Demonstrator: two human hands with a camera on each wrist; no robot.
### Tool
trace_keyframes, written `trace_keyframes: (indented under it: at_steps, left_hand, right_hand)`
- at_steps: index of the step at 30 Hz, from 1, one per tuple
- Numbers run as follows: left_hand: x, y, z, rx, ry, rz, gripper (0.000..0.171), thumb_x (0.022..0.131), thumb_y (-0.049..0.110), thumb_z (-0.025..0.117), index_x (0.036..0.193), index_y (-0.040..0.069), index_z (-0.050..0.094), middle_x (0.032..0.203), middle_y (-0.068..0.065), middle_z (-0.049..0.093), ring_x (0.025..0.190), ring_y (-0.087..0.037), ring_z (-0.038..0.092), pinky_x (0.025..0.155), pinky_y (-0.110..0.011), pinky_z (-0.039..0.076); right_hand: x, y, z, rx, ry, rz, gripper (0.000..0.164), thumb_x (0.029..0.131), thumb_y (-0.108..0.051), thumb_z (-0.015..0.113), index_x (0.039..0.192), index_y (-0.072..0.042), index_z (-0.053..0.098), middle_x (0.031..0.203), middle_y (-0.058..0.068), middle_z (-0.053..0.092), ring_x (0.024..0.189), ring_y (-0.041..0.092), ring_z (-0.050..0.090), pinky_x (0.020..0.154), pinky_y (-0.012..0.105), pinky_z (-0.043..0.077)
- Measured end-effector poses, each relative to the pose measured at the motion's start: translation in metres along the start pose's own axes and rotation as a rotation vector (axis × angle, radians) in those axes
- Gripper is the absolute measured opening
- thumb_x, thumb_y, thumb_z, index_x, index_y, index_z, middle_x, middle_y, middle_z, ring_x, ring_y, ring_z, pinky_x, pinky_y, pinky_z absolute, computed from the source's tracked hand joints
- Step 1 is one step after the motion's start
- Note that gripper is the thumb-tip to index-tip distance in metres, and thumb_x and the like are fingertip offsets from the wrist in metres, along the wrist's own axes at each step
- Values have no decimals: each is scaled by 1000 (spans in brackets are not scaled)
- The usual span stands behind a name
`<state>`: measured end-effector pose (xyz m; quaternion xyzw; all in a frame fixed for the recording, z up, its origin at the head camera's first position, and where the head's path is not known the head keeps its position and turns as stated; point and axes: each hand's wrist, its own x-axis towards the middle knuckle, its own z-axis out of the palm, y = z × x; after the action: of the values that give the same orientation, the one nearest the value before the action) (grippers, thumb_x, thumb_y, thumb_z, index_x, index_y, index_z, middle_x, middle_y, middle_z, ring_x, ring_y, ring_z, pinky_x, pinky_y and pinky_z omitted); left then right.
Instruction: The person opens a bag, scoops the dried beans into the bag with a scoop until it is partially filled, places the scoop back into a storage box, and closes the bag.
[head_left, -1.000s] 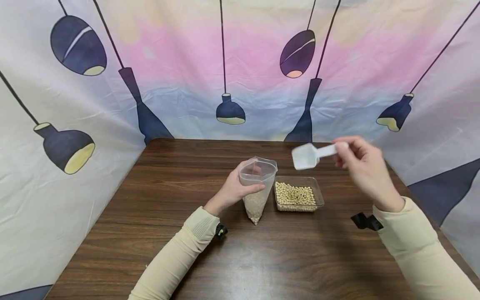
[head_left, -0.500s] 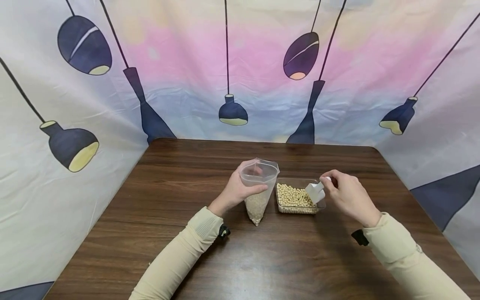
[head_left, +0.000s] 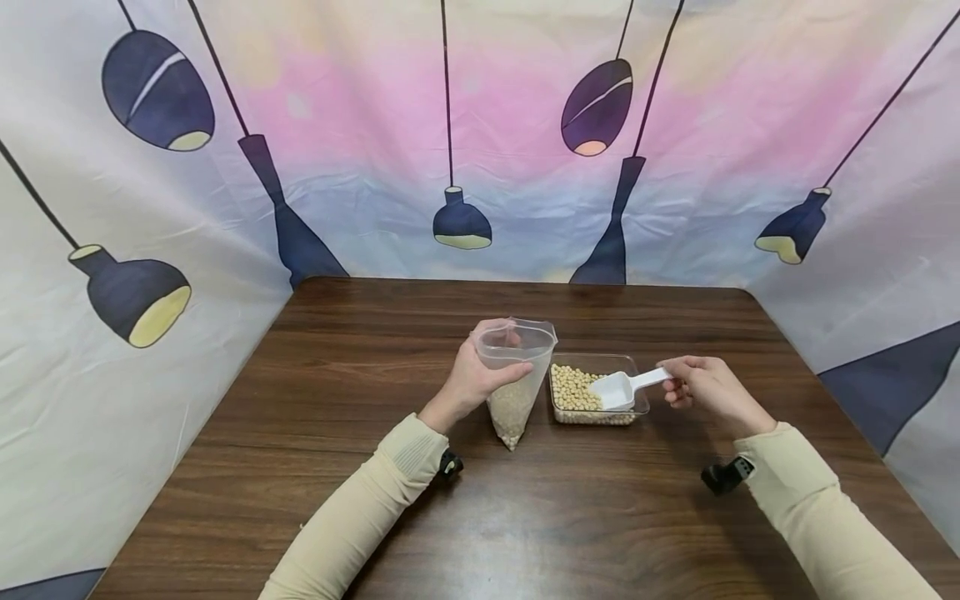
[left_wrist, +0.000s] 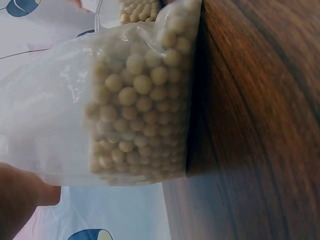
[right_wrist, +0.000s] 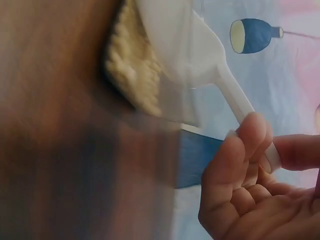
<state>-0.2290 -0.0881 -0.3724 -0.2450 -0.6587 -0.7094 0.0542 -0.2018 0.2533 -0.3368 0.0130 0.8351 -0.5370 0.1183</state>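
Note:
My left hand (head_left: 480, 373) grips a clear plastic bag (head_left: 534, 367) near its top, thumb across the front, and the bag's mouth gapes upward. Round pale beans fill the lower part of the bag, seen close in the left wrist view as beans (left_wrist: 142, 102) behind the film. Just right of the bag stands a clear rectangular container (head_left: 642, 398) of the same beans (head_left: 573, 388). My right hand (head_left: 716, 392) pinches the handle end of a white scoop (head_left: 617, 390). The scoop's bowl dips into the container, its front edge among the beans.
Both hands work over a dark brown wooden table (head_left: 360, 367). Behind it hangs a cloth backdrop (head_left: 360, 125) printed with lamps. A black wrist device (head_left: 727, 475) hangs under the right sleeve (head_left: 802, 479).
The scoop has come down and left from above the table into the container, turning from tipped over to bowl up. My left hand keeps the bag in nearly the same place.

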Motion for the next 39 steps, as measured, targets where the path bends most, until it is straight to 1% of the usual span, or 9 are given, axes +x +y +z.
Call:
trace_keyframes:
  at_steps: [6,12,16,20,23,25,31,35,39]
  left_hand:
    - [-1,3,-2,15,-1,-26,60,76,-8,75,130,-2,51,114,-26,57,104,-27,57,88,-34,49]
    - [0,7,-3,7,-8,-40,60,76,-13,72,131,-7,47,116,-32,55,101,-20,58,88,-32,50]
    - [-3,22,-1,3,-18,-41,60,76,-14,71,130,-11,45,115,-34,53,98,-15,58,87,-31,50]
    - [-6,36,0,12,-17,-39,58,77,-12,70,129,-13,45,115,-35,53,100,-18,58,88,-32,50]
    - [-7,37,0,16,-17,-40,58,77,-12,71,130,-13,45,115,-36,53,102,-24,58,89,-32,50]
    - [-7,36,0,20,-18,-44,59,77,-12,71,130,-12,46,116,-35,53,104,-27,57,90,-32,49]
    - [-4,14,-4,12,-25,-58,63,76,-13,71,134,-9,45,119,-32,54,109,-33,56,91,-34,49]
    - [-4,6,-6,9,-20,-50,64,77,-10,73,134,-5,46,119,-29,55,109,-33,56,91,-35,49]
    - [-5,3,-6,11,-17,-40,62,77,-6,75,133,-1,48,117,-25,57,108,-30,57,91,-36,49]
  right_hand:
    - [4,25,3,212,-81,57,38,103,-21,47,126,10,46,86,3,63,74,10,63,70,27,54]
    - [5,33,8,242,-122,54,43,103,-17,49,132,14,42,91,5,63,78,10,63,73,27,54]
    - [6,34,11,249,-129,41,46,103,-19,50,132,14,41,93,7,62,77,9,62,72,27,53]
    - [6,36,13,280,-130,47,47,102,-23,51,132,12,40,92,6,60,76,10,60,71,26,52]
    - [6,38,14,310,-130,57,49,102,-25,51,133,11,38,91,4,59,76,10,58,71,26,51]
    - [6,40,14,326,-133,60,50,103,-25,50,135,10,36,91,3,59,76,10,58,71,26,50]
    - [6,43,12,390,-146,66,49,105,-24,44,137,10,32,90,2,58,76,10,55,71,25,49]
    - [7,47,11,469,-168,70,37,106,-22,42,132,5,36,88,1,57,75,10,55,70,24,49]
    - [9,52,12,597,-194,82,20,106,-19,40,117,-6,50,83,-1,58,74,10,55,69,23,48]
